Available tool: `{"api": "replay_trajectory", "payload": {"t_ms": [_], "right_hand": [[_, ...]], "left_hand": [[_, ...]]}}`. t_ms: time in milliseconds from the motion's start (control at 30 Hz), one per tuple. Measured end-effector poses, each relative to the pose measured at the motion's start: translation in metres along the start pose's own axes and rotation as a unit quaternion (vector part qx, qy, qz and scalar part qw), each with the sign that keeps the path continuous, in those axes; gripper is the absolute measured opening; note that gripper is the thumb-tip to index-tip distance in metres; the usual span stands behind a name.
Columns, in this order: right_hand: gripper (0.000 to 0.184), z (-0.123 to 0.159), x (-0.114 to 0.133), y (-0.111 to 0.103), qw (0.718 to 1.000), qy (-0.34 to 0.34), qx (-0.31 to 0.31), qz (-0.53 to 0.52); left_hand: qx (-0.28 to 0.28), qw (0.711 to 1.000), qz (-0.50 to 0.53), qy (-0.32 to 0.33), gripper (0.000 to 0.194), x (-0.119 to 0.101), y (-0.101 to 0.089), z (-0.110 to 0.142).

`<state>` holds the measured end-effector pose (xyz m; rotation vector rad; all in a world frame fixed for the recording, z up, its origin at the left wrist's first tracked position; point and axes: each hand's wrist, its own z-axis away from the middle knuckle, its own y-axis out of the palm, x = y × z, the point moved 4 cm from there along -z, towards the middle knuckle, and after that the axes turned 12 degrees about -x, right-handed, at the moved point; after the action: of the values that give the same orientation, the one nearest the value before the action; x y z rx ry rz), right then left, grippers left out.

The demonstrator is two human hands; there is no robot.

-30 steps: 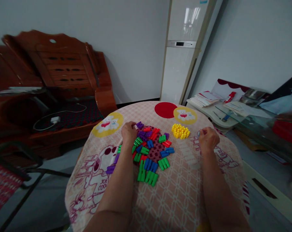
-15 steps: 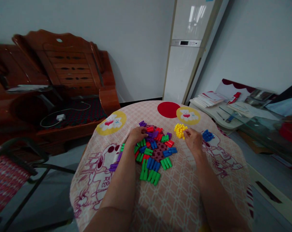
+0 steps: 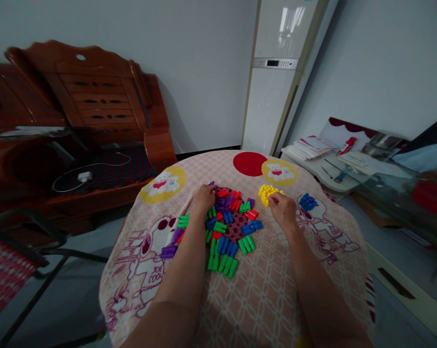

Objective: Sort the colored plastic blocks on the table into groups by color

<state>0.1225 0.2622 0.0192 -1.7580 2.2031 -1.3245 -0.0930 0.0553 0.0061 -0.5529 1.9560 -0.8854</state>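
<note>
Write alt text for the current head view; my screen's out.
Over a cloth-covered table, a person's left hand is at the far edge of a mixed pile of purple, red, green and blue pieces, and the right hand is at a yellow cluster. A blue cluster lies farther right; a wooden seat stands behind, at left.

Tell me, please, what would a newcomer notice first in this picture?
Probably the green, blue, red and purple pieces, spread over the patterned tablecloth beside the left hand. Next, perhaps, the bright yellow cluster at the right hand, and the blue cluster to that hand's right.
</note>
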Motion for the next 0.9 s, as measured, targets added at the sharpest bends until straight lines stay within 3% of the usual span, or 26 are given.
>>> {"api": "replay_trajectory", "payload": {"t_ms": [133, 200, 300, 467, 633, 733, 900], "right_hand": [[0.022, -0.002, 0.009, -0.001, 0.995, 0.022, 0.021, -0.099], [0.025, -0.002, 0.018, 0.001, 0.980, 0.052, 0.054, -0.187], [0.035, 0.001, 0.029, 0.007, 0.934, 0.124, 0.104, -0.319], [0.037, 0.004, 0.027, 0.013, 0.872, 0.260, 0.109, -0.401], [0.029, -0.002, 0.019, 0.007, 0.844, 0.300, 0.094, -0.434], [0.030, -0.011, 0.000, -0.006, 0.858, 0.302, 0.036, -0.413], [0.029, -0.027, -0.066, -0.048, 0.892, 0.304, -0.180, -0.281]], "left_hand": [[-0.015, 0.990, 0.141, -0.012, 0.035, -0.017, -0.014, 0.004], [0.021, 0.970, 0.243, 0.016, 0.033, -0.039, -0.017, 0.010], [0.091, 0.932, 0.340, 0.083, 0.031, -0.078, -0.013, 0.025], [0.122, 0.924, 0.337, 0.136, 0.029, -0.110, 0.004, 0.044], [0.152, 0.911, 0.352, 0.150, 0.028, -0.115, 0.008, 0.050], [0.143, 0.916, 0.343, 0.150, 0.026, -0.114, 0.003, 0.049], [0.120, 0.935, 0.312, 0.119, 0.026, -0.102, -0.001, 0.040]]}}
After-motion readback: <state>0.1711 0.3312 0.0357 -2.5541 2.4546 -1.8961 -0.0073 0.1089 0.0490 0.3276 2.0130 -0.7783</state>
